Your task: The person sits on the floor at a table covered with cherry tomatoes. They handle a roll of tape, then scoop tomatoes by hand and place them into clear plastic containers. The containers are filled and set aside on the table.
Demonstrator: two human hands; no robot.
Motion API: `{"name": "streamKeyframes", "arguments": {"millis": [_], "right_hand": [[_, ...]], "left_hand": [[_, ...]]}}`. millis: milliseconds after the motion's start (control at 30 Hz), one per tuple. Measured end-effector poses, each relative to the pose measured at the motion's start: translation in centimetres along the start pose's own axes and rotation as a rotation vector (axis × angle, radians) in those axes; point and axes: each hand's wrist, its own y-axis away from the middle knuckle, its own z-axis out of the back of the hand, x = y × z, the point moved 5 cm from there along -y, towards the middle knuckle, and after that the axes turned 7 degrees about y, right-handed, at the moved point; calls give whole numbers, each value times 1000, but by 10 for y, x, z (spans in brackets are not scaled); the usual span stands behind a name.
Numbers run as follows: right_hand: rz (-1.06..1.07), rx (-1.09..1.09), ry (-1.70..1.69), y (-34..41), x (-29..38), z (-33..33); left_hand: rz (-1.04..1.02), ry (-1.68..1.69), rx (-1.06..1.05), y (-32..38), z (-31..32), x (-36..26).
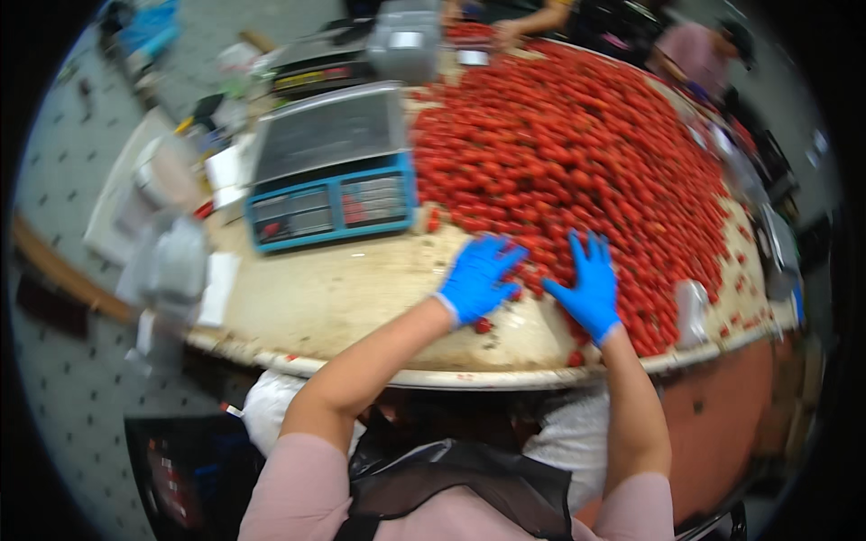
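Note:
Small red tomatoes [575,155] lie in a broad heap on the pale tabletop [325,291]. At the heap's near left edge is my left hand [477,278], in a blue glove, fingers spread, touching a few tomatoes. My right hand [590,287], gloved alike, rests on the near part of the heap with its thumb and fingers apart. Neither hand grips anything that I can see. A loose tomato [482,325] lies just below my left hand, and another [576,358] sits by the table's rim.
A blue digital scale [331,169] stands left of the heap. Clear plastic containers [177,257] are at the far left, others [406,40] behind the scale. A clear container [691,314] lies at the heap's right. Across the table, a co-worker's hand [507,32] is near a filled tray.

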Motion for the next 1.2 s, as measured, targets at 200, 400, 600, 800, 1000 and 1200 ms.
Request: {"name": "streamKeyframes", "arguments": {"millis": [200, 400, 600, 800, 1000, 1200], "right_hand": [[-64, 245, -3, 6, 23, 7], [24, 23, -254, 9, 47, 30], [246, -56, -386, 7, 144, 55], [514, 37, -362, 21, 224, 58], [494, 190, -428, 45, 228, 36], [565, 287, -492, 54, 245, 30]], "left_hand": [[-75, -81, -147, 60, 92, 32], [209, -507, -736, 192, 286, 131], [917, -739, -671, 343, 392, 209], [1088, -361, -708, 351, 408, 230], [1109, -224, -859, 369, 430, 252], [598, -1003, -918, 348, 422, 197]]}}
